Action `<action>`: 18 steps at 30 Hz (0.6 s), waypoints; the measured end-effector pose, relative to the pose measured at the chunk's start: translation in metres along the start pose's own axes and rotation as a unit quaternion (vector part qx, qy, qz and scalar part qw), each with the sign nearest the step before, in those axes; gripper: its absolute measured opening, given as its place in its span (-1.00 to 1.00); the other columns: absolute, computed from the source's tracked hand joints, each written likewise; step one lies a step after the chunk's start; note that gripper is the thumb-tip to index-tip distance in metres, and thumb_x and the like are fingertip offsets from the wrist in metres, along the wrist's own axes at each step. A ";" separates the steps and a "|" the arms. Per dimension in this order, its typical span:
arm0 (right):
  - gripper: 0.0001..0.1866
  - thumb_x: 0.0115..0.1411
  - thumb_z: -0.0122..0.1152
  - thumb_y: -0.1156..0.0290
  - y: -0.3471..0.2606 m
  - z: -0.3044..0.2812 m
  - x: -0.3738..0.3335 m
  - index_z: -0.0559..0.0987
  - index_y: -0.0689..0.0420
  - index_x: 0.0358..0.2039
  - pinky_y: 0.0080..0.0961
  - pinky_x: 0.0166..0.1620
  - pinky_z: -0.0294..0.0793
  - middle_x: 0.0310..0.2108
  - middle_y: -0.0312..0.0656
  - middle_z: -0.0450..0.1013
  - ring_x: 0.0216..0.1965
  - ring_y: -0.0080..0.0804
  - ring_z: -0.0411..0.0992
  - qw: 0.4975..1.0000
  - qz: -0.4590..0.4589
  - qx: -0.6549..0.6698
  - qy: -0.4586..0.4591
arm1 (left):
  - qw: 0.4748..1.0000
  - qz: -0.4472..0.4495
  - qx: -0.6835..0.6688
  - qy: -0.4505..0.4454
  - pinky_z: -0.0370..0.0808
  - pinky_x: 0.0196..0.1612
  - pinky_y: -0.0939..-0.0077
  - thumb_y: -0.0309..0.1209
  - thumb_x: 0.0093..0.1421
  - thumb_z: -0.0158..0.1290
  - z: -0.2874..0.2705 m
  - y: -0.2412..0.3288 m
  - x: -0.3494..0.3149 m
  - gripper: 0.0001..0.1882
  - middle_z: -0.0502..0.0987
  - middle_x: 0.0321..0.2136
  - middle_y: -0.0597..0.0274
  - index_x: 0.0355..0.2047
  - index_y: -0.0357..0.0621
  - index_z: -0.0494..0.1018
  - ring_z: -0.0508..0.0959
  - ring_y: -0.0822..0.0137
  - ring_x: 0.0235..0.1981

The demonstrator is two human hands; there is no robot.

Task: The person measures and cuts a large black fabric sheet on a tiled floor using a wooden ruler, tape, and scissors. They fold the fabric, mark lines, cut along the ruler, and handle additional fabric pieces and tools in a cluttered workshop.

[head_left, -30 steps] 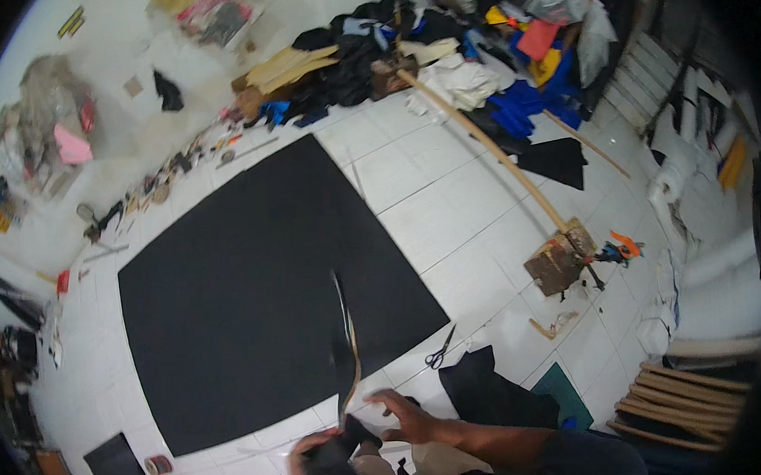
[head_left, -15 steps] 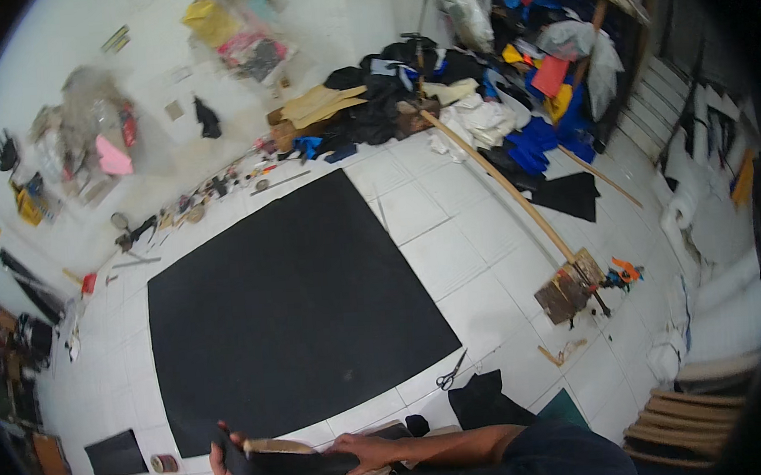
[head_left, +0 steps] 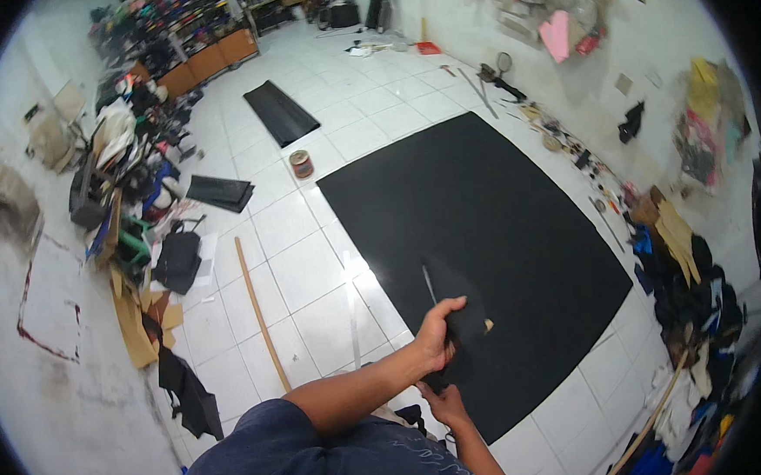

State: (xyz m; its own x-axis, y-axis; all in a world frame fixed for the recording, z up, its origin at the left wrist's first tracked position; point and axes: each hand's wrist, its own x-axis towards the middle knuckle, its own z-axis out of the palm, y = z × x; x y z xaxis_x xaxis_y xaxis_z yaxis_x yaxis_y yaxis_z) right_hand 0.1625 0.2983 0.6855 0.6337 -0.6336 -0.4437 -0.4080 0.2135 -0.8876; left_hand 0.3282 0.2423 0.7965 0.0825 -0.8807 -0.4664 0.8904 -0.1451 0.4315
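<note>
A large black sheet (head_left: 493, 222) lies flat on the white tiled floor in front of me. Over its near left part, my left hand (head_left: 437, 337) is closed on a black folded piece (head_left: 465, 332), thumb stretched along it. My right hand (head_left: 445, 402) sits just nearer to me, its fingers closed at the lower end of the same piece. Black on black hides most of the piece's outline. A small tan patch (head_left: 489, 325) shows beside the left hand. Past that hand, a thin pale streak (head_left: 429, 282) shows against the black; what it is I cannot make out.
A round tin (head_left: 301, 164) stands off the sheet's far left corner, near black folded panels (head_left: 281, 113) and smaller black pieces (head_left: 219, 192). A wooden stick (head_left: 261, 314) lies to the left. Piled materials (head_left: 126, 201) line the left wall; tools and scraps (head_left: 566, 143) line the right.
My view has swung to the left. Both hands, with the black folded piece, now appear over the sheet instead of beyond its near edge.
</note>
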 end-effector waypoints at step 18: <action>-0.52 0.16 0.21 -0.02 0.154 -0.185 -0.120 0.49 0.15 -0.15 -0.24 -0.32 0.43 -0.40 -0.03 0.48 -0.45 -0.25 0.41 0.865 0.444 -0.215 0.087 | 0.553 -0.353 0.482 0.581 0.46 0.03 0.22 -0.07 0.04 0.11 -0.575 0.043 -0.402 -0.40 0.49 -0.07 -0.25 -0.15 -0.44 0.49 0.52 -0.06 -0.02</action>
State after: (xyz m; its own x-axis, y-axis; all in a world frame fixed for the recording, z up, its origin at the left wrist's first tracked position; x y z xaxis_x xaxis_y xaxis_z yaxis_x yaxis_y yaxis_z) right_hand -0.0981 0.2697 0.6249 -0.1497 -0.4720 -0.8688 -0.9138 0.4016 -0.0607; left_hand 0.5911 0.8492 0.5582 0.5964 0.3520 -0.7213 0.2790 -0.9336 -0.2250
